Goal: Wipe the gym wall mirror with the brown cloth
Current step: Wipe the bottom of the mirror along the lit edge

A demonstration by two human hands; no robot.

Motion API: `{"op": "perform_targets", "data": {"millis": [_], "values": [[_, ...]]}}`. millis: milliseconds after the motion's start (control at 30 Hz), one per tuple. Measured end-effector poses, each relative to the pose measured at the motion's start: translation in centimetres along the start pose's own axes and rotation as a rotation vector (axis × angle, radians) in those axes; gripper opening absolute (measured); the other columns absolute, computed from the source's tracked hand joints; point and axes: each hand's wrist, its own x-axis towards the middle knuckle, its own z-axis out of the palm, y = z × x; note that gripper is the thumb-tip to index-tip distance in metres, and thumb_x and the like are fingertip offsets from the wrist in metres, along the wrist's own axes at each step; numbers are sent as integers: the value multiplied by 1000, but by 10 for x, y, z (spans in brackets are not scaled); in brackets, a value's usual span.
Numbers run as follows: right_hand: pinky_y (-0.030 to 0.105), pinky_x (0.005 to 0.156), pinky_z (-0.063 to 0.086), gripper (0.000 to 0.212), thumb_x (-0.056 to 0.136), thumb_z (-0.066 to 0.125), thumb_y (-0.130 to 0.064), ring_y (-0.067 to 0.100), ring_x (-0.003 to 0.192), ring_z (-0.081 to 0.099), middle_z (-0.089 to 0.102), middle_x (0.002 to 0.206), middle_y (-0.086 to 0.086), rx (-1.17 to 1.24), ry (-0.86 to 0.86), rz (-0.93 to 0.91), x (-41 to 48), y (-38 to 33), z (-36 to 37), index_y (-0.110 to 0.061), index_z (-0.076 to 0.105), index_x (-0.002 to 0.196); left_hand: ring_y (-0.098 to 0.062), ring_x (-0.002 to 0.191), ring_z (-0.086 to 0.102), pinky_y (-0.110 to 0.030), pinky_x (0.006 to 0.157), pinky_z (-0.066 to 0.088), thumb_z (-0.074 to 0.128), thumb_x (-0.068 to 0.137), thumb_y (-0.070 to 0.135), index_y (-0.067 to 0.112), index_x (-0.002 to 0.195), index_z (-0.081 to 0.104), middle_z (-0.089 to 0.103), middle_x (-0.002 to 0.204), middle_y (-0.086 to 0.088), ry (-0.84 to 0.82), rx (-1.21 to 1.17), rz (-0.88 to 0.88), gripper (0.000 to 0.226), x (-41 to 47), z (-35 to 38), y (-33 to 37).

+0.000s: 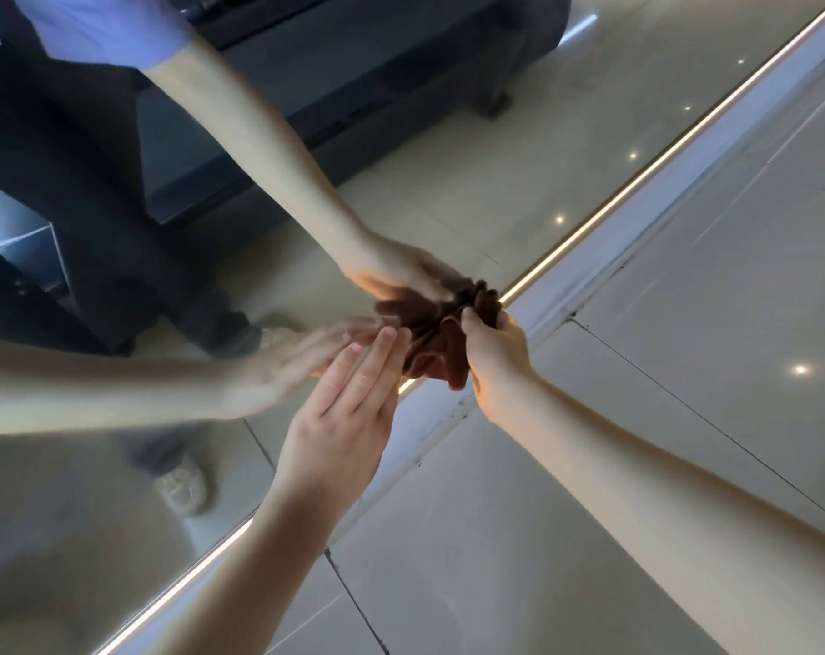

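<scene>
The brown cloth (436, 345) is bunched up against the bottom edge of the wall mirror (117, 465), low down by the floor. My right hand (493, 356) grips the cloth from the right, thumb and fingers curled round it. My left hand (344, 418) is held flat with straight fingers, its fingertips touching the cloth's left side close to the glass. The mirror shows both arms and the cloth reflected.
A lit strip (637, 177) runs along the mirror's bottom edge, with a pale skirting (566, 286) beside it. Glossy floor tiles (684, 371) fill the right side. Reflected in the mirror are dark gym equipment (354, 78), dark trousers and light shoes (184, 484).
</scene>
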Motion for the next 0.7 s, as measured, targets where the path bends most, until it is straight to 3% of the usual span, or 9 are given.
{"op": "perform_targets", "data": {"millis": [133,267,367,467,567,633,700], "values": [[26,65,55,24,99,57,-11,17,85,67,68,102,3,127,10,-81,9,-33,-13,-15,60,122,-29,144,29,-43,124,8,22,99,5,-7,142,47,42,153,-15,-51,-1,5,50,1,-4,3],[35,87,53,35,101,53,-24,24,107,63,62,125,4,-99,66,-107,9,-21,-13,-20,53,136,-27,142,32,-41,123,11,20,100,5,-5,140,51,47,150,-15,-10,-87,-37,51,19,-2,9],[33,79,53,27,100,54,-20,24,102,65,66,119,6,-85,15,-9,10,-15,-13,-18,56,127,-26,141,33,-40,123,10,20,98,5,-3,140,51,48,150,-14,39,-130,-39,53,44,1,11],[30,74,53,17,99,56,-15,21,96,65,66,112,5,-46,96,-112,20,-45,-21,-18,59,116,-26,142,32,-39,123,12,25,97,5,-3,141,51,47,150,-13,50,-140,-46,51,62,4,10],[39,86,57,34,100,55,-21,22,106,63,62,121,4,-25,199,-277,32,-73,-30,-14,54,133,-24,143,30,-39,122,12,14,99,4,-4,143,47,43,153,-13,35,-89,-8,55,63,8,12],[46,93,55,37,103,49,-25,26,110,62,60,128,5,-53,192,-236,34,-75,-29,-18,49,139,-24,144,30,-38,123,10,14,100,4,-5,145,44,42,154,-13,18,-74,-1,55,62,10,13],[43,89,55,36,105,45,-25,27,108,62,60,127,4,-93,127,-120,34,-64,-25,-19,47,140,-24,144,29,-39,123,9,15,100,4,-5,146,41,42,154,-13,8,-57,7,54,63,11,13]]}}
